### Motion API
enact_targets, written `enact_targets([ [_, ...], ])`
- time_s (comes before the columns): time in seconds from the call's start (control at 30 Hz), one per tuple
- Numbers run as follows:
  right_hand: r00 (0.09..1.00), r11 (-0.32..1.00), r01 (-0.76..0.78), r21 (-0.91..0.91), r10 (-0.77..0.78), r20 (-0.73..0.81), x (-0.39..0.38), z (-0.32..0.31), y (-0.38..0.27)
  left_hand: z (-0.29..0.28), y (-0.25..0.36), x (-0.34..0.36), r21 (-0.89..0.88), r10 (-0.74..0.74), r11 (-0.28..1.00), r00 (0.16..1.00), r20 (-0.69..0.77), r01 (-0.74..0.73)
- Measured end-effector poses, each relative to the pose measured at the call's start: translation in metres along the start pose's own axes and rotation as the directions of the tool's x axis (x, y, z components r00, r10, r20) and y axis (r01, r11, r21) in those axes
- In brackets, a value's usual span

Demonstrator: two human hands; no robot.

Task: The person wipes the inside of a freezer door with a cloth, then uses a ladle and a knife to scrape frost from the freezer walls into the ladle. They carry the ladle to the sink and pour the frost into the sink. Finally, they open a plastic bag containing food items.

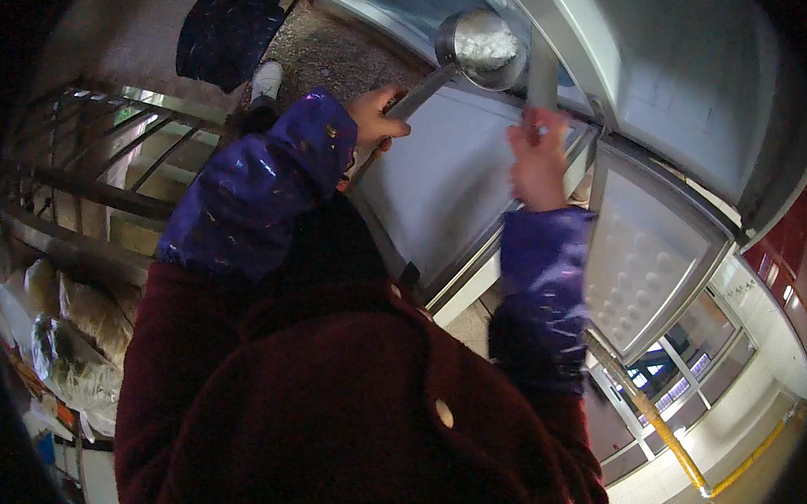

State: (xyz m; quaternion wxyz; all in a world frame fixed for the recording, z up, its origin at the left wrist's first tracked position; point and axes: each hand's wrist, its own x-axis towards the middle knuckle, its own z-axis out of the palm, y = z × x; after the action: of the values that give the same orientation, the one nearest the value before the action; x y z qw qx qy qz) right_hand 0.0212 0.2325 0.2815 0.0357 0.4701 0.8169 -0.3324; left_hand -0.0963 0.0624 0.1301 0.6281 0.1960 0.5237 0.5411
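My left hand is closed around the long, flat handle of a metal ladle. Whitish, crumbly stuff like frost or ice fills its round bowl, which is held over an opened white appliance like a refrigerator or freezer. To the right of the ladle, my right hand is closed and slightly blurred. A flat grey, blade-like tool reaches up out of that hand, close to the ladle's bowl; its exact kind is unclear. Purple shiny sleeve covers are on both forearms.
An appliance door with a dimpled white inner panel stands open at right. At upper left are another person's dark clothing and white shoe. Metal railings and plastic-wrapped bags line the left. A yellow pipe runs lower right.
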Motion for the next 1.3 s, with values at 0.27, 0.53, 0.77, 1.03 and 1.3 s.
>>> enact_targets([
  [0.27,0.887,0.943,-0.332,-0.029,0.323,0.330,0.038,-0.075,-0.048,0.010,0.020,-0.005,-0.031,-0.109,0.993,0.994,0.029,0.110],
  [0.53,0.812,0.928,-0.242,-0.282,0.353,0.465,0.078,-0.098,-0.094,0.009,0.026,-0.007,-0.084,-0.114,0.990,0.993,0.030,0.116],
  [0.77,0.769,0.763,0.039,-0.645,0.390,0.507,0.074,-0.080,-0.100,0.006,0.021,-0.008,-0.059,-0.098,0.993,0.995,0.027,0.099],
  [1.03,0.876,0.945,-0.145,-0.293,0.260,0.406,0.045,-0.048,0.005,0.006,0.001,0.001,-0.103,-0.074,0.992,0.997,0.014,0.075],
  [1.3,0.979,0.826,0.205,-0.526,-0.165,0.122,-0.006,-0.042,0.055,0.014,0.011,-0.011,-0.159,-0.125,0.981,0.987,-0.103,0.108],
])
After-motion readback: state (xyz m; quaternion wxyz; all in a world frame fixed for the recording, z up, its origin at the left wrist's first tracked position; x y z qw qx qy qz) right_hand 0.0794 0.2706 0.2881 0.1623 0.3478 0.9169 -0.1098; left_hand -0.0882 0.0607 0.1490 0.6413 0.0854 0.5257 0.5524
